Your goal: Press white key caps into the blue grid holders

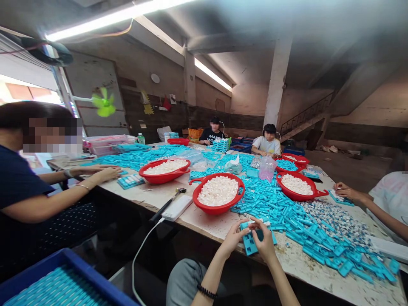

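At the table's front edge a blue plastic tray with square recesses lies under both my hands. My left hand reaches over its left side, fingers bent and close together near small white pieces at the tray's far edge. From the right, my right hand has its thumb and fingers bent toward the same pieces; what lies between the fingertips is too small to tell. Just behind stands a red basket heaped with white pieces. A large pile of blue plastic parts spreads to the right.
A hammer and a white power bank with a cable lie left of the red basket. More red baskets stand farther back. A blue crate is at lower left. Other people sit around the table.
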### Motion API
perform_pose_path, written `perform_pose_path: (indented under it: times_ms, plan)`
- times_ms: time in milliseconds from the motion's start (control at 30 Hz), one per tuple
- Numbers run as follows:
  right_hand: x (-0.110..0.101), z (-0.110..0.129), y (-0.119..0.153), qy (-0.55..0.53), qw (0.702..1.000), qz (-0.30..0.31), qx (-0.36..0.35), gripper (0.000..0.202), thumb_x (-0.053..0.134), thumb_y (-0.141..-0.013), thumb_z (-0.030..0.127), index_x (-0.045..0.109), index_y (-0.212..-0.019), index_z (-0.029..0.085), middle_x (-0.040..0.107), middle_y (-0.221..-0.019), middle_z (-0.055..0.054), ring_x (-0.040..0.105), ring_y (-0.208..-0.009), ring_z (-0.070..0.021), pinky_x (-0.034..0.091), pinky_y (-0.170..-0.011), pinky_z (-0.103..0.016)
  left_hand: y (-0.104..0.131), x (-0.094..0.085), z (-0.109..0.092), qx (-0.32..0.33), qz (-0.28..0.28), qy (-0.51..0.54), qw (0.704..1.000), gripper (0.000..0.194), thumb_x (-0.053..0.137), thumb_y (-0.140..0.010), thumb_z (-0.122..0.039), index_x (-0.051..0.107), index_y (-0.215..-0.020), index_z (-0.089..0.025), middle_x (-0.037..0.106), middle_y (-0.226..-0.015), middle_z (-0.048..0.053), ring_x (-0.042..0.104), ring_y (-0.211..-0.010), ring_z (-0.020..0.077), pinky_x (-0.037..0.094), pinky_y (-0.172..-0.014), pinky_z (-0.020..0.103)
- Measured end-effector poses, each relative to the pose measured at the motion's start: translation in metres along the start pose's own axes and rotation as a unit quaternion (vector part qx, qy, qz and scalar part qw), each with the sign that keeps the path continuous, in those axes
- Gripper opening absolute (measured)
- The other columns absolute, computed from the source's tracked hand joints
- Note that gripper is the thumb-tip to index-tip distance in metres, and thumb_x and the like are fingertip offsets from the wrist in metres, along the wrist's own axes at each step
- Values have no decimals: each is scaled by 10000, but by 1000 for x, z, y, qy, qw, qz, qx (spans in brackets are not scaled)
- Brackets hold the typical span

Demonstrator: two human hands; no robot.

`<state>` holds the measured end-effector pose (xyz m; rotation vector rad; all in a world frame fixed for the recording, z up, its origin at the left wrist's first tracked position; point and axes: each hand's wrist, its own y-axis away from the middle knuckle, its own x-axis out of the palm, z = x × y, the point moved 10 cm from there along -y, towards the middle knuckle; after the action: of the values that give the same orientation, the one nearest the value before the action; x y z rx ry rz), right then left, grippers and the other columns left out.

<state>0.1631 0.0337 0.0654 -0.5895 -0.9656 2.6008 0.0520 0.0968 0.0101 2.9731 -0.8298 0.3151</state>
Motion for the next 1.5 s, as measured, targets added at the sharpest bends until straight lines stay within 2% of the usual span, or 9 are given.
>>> perform_pose_path:
  times_ms: [233,500,667,867,1000,1100,1267,1333,1500]
  plan:
    - [-1,0,0,-2,1000,-5,2,384,531,-894,225,625,-1266,233,743,-972,-61,715,-894,-239,581,-863,-395,-3,-4,9,-25,-5,18,1000,599,806,-665,-486,682,-1194,-234,704,-938,50,654,-785,196,486,-662,273]
    - [-1,-2,1,1,1000,-7,9,385,521,-899,228,623,-1270,219,741,-1015,-75,710,-909,-236,579,-866,-396,-7,-2,-4,58,-21,-4,998,643,827,-642,-535,705,-1159,-174,721,-932,92,639,-789,215,496,-662,289]
    - [-3,-2,0,-4,1000,-10,14,374,533,-897,237,628,-1258,216,742,-990,-71,709,-902,-238,577,-864,-394,-6,-2,-3,59,-4,-31,998,626,802,-684,-541,690,-1193,-194,707,-960,86,635,-805,216,488,-646,278]
    - [-2,0,-2,-23,1000,-10,14,317,532,-903,248,656,-1193,218,739,-976,-63,707,-887,-231,570,-848,-373,-6,-5,5,52,-30,-48,997,563,756,-737,-538,668,-1197,-225,667,-846,29,585,-720,172,459,-627,258]
    - [-21,-5,2,14,998,-60,34,271,512,-926,285,688,-1120,218,726,-1023,-82,691,-905,-242,564,-811,-367,-8,-10,11,48,-42,-57,996,575,729,-742,-585,666,-1186,-225,659,-840,27,581,-706,174,453,-613,261]
    - [-50,-18,12,92,989,-103,60,265,486,-933,307,711,-1055,237,713,-1041,-90,661,-953,-272,542,-835,-406,-10,-16,15,45,-50,-63,996,601,713,-745,-614,660,-1193,-219,643,-817,23,580,-689,168,446,-597,254]
    - [-108,-40,38,298,937,-169,65,210,576,-821,356,741,-892,247,691,-960,-129,584,-965,-363,473,-860,-513,-12,-21,21,32,-55,-81,995,635,701,-736,-647,647,-1206,-222,628,-804,18,597,-699,177,452,-593,252]
    - [-115,-54,46,331,928,-148,83,235,580,-800,384,742,-880,235,695,-937,-135,588,-929,-369,472,-831,-512,-12,-20,21,35,-59,-78,995,635,700,-730,-655,647,-1194,-224,642,-838,28,606,-723,187,461,-607,260]
    - [-105,-82,56,276,945,-60,164,351,453,-873,409,727,-932,198,717,-965,-120,666,-876,-304,514,-777,-416,-10,-18,16,49,-62,-86,993,621,669,-755,-648,642,-1198,-214,665,-908,43,607,-780,196,477,-675,278]
